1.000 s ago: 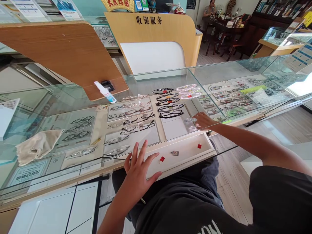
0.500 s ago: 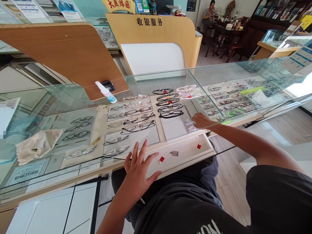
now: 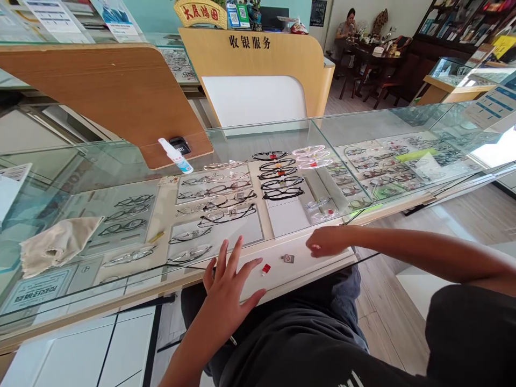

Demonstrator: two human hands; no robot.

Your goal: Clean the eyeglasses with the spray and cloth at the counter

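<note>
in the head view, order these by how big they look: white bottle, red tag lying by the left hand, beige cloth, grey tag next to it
1. Beige cloth
2. White bottle
Grey tag and red tag: smallest, too close to rank

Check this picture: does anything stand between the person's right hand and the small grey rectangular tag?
Nothing visible does: only the shallow white tray shows between the curled right hand and the small grey rectangular tag. The small red square tag lies on its other side, toward the spread left hand.
</note>
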